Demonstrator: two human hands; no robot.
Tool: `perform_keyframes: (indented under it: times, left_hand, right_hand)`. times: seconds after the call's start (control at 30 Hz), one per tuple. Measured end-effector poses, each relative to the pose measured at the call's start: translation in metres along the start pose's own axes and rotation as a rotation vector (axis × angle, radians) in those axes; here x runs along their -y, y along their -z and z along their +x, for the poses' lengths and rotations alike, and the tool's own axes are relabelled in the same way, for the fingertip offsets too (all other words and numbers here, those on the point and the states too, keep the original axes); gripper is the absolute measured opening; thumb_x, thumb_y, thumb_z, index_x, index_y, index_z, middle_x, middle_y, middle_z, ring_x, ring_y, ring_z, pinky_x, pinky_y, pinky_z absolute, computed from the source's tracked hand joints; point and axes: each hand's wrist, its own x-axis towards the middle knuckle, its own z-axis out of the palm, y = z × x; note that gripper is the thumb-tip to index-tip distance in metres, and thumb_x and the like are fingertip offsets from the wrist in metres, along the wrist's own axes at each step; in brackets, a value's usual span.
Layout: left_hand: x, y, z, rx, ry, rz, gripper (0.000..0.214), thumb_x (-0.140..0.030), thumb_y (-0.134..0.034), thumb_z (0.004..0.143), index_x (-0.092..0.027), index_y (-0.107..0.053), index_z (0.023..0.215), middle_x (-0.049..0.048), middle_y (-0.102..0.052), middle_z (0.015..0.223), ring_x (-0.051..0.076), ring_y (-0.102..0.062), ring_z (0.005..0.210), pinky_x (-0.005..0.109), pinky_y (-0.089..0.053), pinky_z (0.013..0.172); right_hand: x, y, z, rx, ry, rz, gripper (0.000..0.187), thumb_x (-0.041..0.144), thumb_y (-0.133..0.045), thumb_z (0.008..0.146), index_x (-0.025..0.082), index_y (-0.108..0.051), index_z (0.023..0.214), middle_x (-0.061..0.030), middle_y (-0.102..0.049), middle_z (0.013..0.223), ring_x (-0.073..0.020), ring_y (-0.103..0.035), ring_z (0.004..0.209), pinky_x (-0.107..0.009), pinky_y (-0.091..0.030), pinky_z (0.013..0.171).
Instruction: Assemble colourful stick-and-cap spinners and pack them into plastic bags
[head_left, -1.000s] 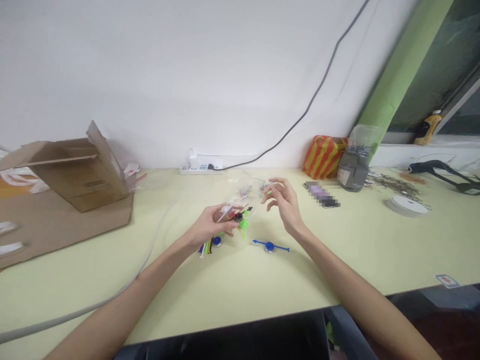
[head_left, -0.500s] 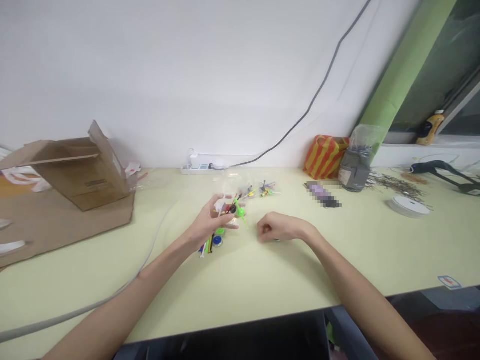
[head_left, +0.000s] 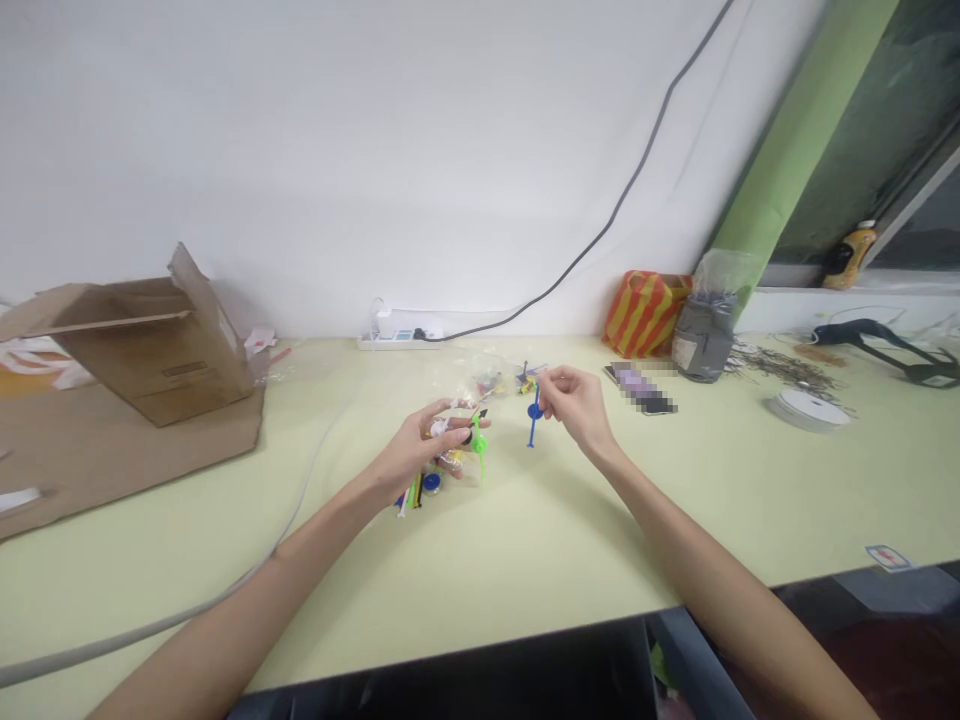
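My left hand point(head_left: 420, 448) is closed around a bunch of small coloured plastic parts, some in clear film; a bright green stick with a round hub point(head_left: 479, 446) pokes out past the fingertips. To its right, my right hand point(head_left: 577, 402) pinches the top of a blue plastic stick with a round disc point(head_left: 532, 428), which hangs upright. Under the left hand lie several thin coloured sticks point(head_left: 409, 496) and a round blue piece point(head_left: 433, 483). Behind the hands, more small coloured parts point(head_left: 523, 378) lie by clear film. The hands are apart.
An open cardboard box point(head_left: 187, 375) stands on flattened cardboard at left. A power strip point(head_left: 390, 342) lies against the wall. On the right are a phone point(head_left: 639, 388), a red-yellow striped bag point(head_left: 645, 315), a grey container point(head_left: 703, 340) and a white spool point(head_left: 808, 410). A pale cable point(head_left: 255, 570) crosses near my left forearm.
My right hand has risen from the tabletop and moved away from me, and the blue stick now shows in its fingers. The green stick in my left hand has turned to hang more upright.
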Motion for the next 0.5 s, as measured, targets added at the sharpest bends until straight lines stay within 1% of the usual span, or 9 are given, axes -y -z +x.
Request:
perform_keyframes:
  times: [0.1,0.17,0.23,0.3,0.37,0.5]
  left_hand:
    - [0.001,0.002,0.0,0.012,0.033,0.021,0.059,-0.048,-0.075,0.08,-0.018,-0.056,0.127,0.0192,-0.065,0.131,0.026,-0.069,0.095,0.025,-0.059,0.052]
    - [0.002,0.004,0.0,0.025,0.063,0.034,0.058,-0.048,-0.076,0.079,-0.017,-0.058,0.125,0.0193,-0.066,0.128,0.022,-0.069,0.086,0.022,-0.055,0.048]
    - [0.002,0.006,0.0,0.043,0.099,0.045,0.059,-0.047,-0.077,0.078,-0.017,-0.059,0.125,0.0187,-0.068,0.125,0.019,-0.068,0.077,0.02,-0.052,0.046]
    - [0.001,0.007,-0.001,0.064,0.121,0.07,0.058,-0.046,-0.077,0.078,-0.018,-0.06,0.126,0.0168,-0.07,0.12,0.015,-0.066,0.069,0.019,-0.049,0.044]
    - [0.0,0.007,-0.003,0.098,0.136,0.108,0.057,-0.046,-0.076,0.08,-0.02,-0.06,0.128,0.0146,-0.072,0.114,0.013,-0.064,0.064,0.017,-0.046,0.042]
    - [-0.003,0.004,-0.006,0.179,0.162,0.147,0.064,-0.046,-0.075,0.08,-0.023,-0.054,0.136,0.0123,-0.073,0.112,0.016,-0.066,0.067,0.018,-0.046,0.04]
  right_hand:
    - [0.004,0.005,0.004,-0.176,0.021,0.22,0.032,0.046,-0.069,0.084,0.017,-0.058,0.077,-0.0047,-0.067,0.063,-0.015,-0.059,0.047,-0.023,-0.039,0.041]
    - [0.005,0.008,0.007,-0.279,0.056,0.297,0.033,0.048,-0.069,0.085,0.018,-0.057,0.08,-0.005,-0.068,0.066,-0.0166,-0.063,0.051,-0.024,-0.043,0.042]
    - [0.007,0.009,0.007,-0.313,0.101,0.322,0.035,0.051,-0.068,0.086,0.019,-0.055,0.083,-0.0054,-0.07,0.069,-0.0191,-0.067,0.056,-0.026,-0.048,0.046]
    - [0.011,0.007,0.004,-0.283,0.141,0.315,0.036,0.054,-0.066,0.088,0.02,-0.054,0.085,-0.006,-0.071,0.073,-0.0216,-0.07,0.063,-0.028,-0.052,0.051]
    - [0.016,0.002,-0.001,-0.204,0.165,0.291,0.037,0.056,-0.065,0.089,0.021,-0.053,0.087,-0.0068,-0.072,0.077,-0.0231,-0.072,0.069,-0.03,-0.056,0.056]
    - [0.022,-0.012,-0.013,-0.004,0.184,0.256,0.038,0.057,-0.066,0.09,0.021,-0.054,0.088,-0.0077,-0.073,0.08,-0.0231,-0.072,0.076,-0.032,-0.058,0.063]
